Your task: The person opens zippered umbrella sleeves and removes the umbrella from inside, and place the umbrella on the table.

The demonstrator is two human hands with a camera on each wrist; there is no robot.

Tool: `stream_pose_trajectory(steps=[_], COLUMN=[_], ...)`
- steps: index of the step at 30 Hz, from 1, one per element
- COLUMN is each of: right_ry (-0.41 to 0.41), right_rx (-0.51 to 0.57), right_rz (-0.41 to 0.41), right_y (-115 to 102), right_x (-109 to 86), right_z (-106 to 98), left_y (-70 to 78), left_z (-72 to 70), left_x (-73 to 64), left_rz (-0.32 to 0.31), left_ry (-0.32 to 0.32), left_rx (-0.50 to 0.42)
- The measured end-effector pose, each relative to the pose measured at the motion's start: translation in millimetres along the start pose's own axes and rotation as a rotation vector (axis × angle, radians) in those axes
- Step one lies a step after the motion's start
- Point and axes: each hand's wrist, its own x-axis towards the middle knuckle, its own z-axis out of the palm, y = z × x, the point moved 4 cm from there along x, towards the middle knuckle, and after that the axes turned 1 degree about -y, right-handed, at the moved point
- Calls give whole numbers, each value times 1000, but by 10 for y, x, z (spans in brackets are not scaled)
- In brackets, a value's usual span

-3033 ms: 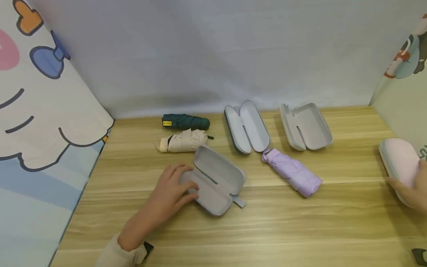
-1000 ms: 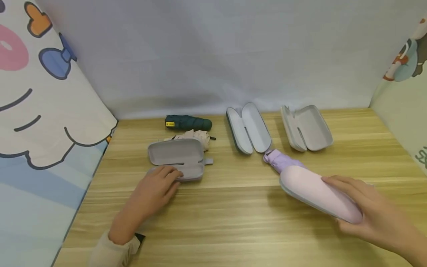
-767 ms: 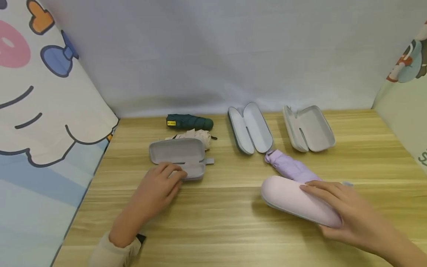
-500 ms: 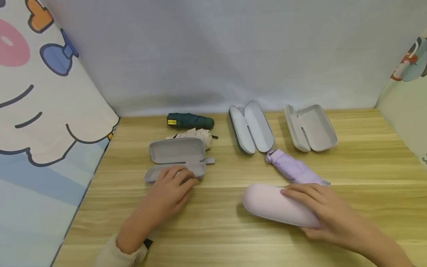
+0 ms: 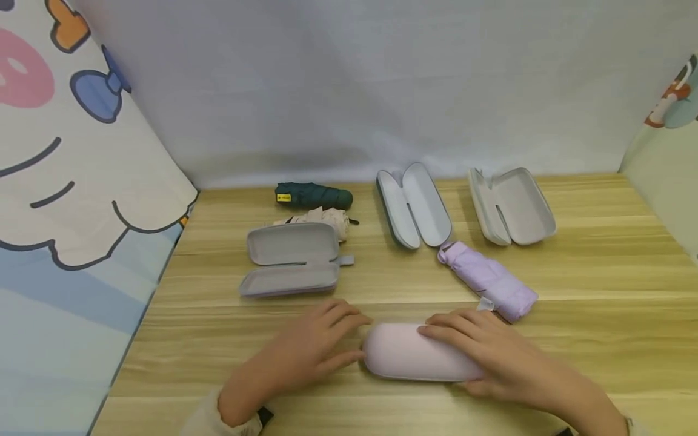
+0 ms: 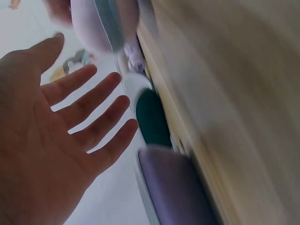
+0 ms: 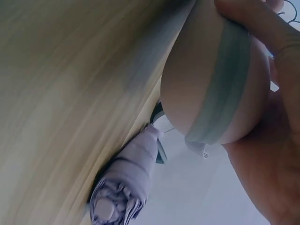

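Observation:
My right hand (image 5: 496,357) grips the right end of a closed pink zip case (image 5: 414,354) low over the table front. A grey-green band (image 7: 227,79) with a zip pull runs round its side in the right wrist view. My left hand (image 5: 308,345) reaches to the case's left end, fingertips right at it; the left wrist view shows its fingers (image 6: 79,86) spread and holding nothing. Behind the left hand lies an open grey-lined case (image 5: 291,278), purple outside. A folded purple umbrella (image 5: 491,278) lies just behind the right hand.
At the back left lie a folded dark green umbrella (image 5: 316,195) and a beige one (image 5: 335,223), partly hidden by the grey-lined case. Two more open cases, one green outside (image 5: 428,203) and one pale (image 5: 523,206), stand back right. A white cloth (image 5: 382,91) hangs behind the table.
My right hand has brought the pink case in from the far right to front centre. The left hand shifted the grey-lined case left, let go, and moved toward the pink case.

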Motion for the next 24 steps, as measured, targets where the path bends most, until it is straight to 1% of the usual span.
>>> stream_pose_trajectory(steps=[3, 7, 10, 13, 14, 16, 17, 19, 21, 24], right_ry=[-9, -13, -8, 5, 14, 30, 50, 114, 208, 363], right_rx=[15, 52, 64, 78, 92, 167, 211, 318, 422, 516], right_rz=[5, 12, 25, 33, 35, 50, 59, 81, 98, 100], right_y=[-44, -71, -54, -15, 4, 52, 82, 154, 234, 336], right_x=[63, 132, 172, 197, 202, 193, 186, 165, 130, 61], right_z=[33, 75, 112, 149, 155, 153, 142, 98, 37, -51], left_y=[72, 109, 104, 96, 93, 89, 89, 92, 97, 105], left_z=[79, 166, 196, 195, 190, 179, 176, 173, 174, 180], left_x=[38, 73, 106, 143, 156, 177, 184, 198, 208, 214], left_rz=[-9, -30, -59, -92, -100, -110, -107, -93, -72, -54], left_ry=[-61, -118, -137, -154, -158, -162, -159, -147, -127, -107], left_rx=[-36, -22, -42, -67, -73, -80, -84, -86, -80, -75])
